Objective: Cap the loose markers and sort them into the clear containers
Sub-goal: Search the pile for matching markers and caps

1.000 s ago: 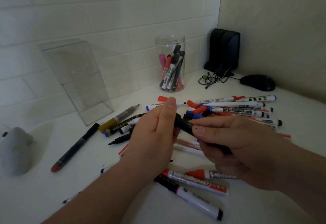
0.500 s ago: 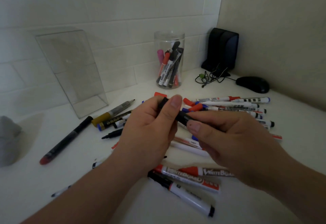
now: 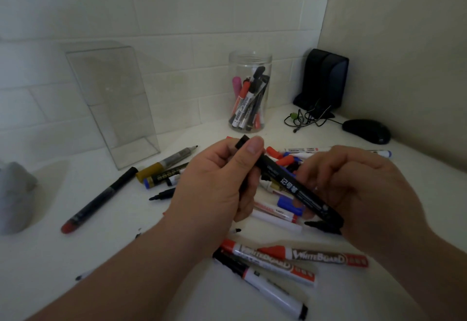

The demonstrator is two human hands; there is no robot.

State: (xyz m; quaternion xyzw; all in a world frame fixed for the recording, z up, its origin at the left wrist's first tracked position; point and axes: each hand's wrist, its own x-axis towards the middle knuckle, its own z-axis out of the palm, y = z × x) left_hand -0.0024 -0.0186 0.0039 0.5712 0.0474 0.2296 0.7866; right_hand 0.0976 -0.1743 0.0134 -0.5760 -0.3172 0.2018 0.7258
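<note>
**A:** What were the two hands doing?

**B:** Both held one black marker [image 3: 295, 186] up over the white table [image 3: 75, 257]. The left hand [image 3: 214, 184] had its thumb and fingers squeezed on the top end, where the black cap [image 3: 242, 141] poked out. The right hand [image 3: 364, 194] was curled tight around the lower end.

**A:** Which way did the marker point?

**B:** It was slanted, high on the left and low on the right.

**A:** Where were the other markers?

**B:** A messy pile of loose markers [image 3: 285, 161] lay on the table under the hands. Two red whiteboard markers [image 3: 303, 257] lay near the front, touching each other, with a black and white marker [image 3: 262, 285] just beside them. A long dark pen with a red end [image 3: 98, 199] lay off to the left.

**A:** And the clear containers?

**B:** A round clear jar [image 3: 250, 93] stood at the back by the wall with some markers standing in it. A clear box [image 3: 111, 103] stood to its left, well apart.
</note>
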